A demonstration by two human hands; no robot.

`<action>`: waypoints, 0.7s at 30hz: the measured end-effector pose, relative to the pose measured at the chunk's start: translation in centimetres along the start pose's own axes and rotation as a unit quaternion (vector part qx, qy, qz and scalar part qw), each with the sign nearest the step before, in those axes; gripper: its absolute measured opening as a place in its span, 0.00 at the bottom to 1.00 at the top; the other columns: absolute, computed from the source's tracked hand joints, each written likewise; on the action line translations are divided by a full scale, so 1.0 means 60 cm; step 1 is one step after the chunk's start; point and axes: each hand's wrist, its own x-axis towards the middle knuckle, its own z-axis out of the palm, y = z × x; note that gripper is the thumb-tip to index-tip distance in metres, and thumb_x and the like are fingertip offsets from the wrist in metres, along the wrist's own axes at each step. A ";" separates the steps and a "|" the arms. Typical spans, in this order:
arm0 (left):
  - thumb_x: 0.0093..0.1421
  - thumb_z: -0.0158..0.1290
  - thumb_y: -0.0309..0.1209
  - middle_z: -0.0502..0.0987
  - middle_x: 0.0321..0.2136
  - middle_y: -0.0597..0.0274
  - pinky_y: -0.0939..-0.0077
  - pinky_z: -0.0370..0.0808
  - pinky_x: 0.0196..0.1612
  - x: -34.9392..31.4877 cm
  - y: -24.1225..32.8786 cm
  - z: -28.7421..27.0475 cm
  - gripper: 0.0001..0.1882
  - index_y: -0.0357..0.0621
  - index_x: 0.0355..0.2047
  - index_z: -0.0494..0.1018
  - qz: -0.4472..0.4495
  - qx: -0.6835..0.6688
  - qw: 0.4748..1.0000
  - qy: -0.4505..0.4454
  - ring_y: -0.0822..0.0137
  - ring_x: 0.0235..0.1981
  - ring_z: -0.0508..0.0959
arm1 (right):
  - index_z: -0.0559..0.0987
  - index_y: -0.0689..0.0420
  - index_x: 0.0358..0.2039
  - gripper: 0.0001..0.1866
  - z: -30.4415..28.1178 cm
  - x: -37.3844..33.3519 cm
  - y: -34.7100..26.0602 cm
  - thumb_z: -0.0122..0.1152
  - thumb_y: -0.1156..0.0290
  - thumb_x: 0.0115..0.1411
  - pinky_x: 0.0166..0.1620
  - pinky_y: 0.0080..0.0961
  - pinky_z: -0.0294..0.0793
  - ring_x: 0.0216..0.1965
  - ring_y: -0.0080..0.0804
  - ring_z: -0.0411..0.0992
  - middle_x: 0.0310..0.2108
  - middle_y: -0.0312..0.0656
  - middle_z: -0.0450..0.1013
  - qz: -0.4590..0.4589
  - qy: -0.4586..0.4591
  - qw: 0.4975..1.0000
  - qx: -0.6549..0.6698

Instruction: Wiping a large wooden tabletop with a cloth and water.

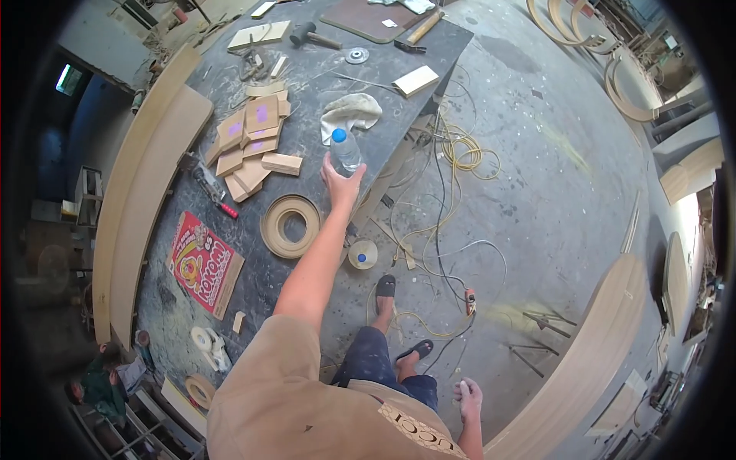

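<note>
My left hand reaches out over the dark worktable, its fingers wrapped round a clear plastic water bottle with a blue cap. The bottle stands near the table's right edge, just in front of a crumpled white cloth. Left of it lies a pile of small wooden blocks, some marked with purple. A coil of wood-coloured edge banding rests nearer to me, beside my forearm. My right hand hangs low at my right side with fingers curled; whitish spots show at the fingertips, and what they hold, if anything, is unclear.
A rubber mallet, a hammer and a pale block lie at the table's far end. Long curved wooden panels line its left side. Yellow and black cables trail over the floor. Another person is at lower left.
</note>
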 end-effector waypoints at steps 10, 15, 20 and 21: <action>0.46 0.74 0.46 0.69 0.62 0.38 0.51 0.63 0.68 0.051 0.005 0.051 0.53 0.35 0.67 0.61 -0.044 -0.002 0.999 -0.009 0.41 0.65 0.67 | 0.76 0.60 0.54 0.17 -0.031 -0.094 0.140 0.59 0.63 0.71 0.30 0.25 0.76 0.32 0.31 0.80 0.40 0.42 0.80 0.128 0.071 0.988 0.038; 0.47 0.73 0.44 0.72 0.59 0.39 0.53 0.67 0.66 0.055 -0.018 0.038 0.50 0.34 0.65 0.62 -0.029 -0.022 0.999 -0.016 0.43 0.62 0.72 | 0.77 0.60 0.53 0.15 -0.011 -0.091 0.130 0.58 0.65 0.71 0.29 0.23 0.76 0.30 0.29 0.79 0.39 0.42 0.80 0.134 0.068 0.987 0.056; 0.47 0.73 0.43 0.75 0.55 0.43 0.55 0.71 0.62 -0.014 0.002 -0.012 0.46 0.36 0.62 0.65 0.000 -0.015 0.997 -0.075 0.46 0.58 0.75 | 0.78 0.60 0.51 0.14 0.009 -0.046 0.070 0.58 0.65 0.71 0.30 0.23 0.76 0.30 0.26 0.77 0.39 0.42 0.80 0.066 0.026 0.997 0.022; 0.48 0.73 0.42 0.76 0.54 0.44 0.56 0.72 0.61 -0.043 0.024 -0.023 0.44 0.37 0.61 0.66 -0.005 -0.022 0.993 -0.117 0.48 0.57 0.76 | 0.78 0.60 0.51 0.14 0.010 -0.040 0.058 0.58 0.65 0.71 0.30 0.22 0.76 0.30 0.26 0.77 0.39 0.42 0.80 0.050 0.024 0.998 0.010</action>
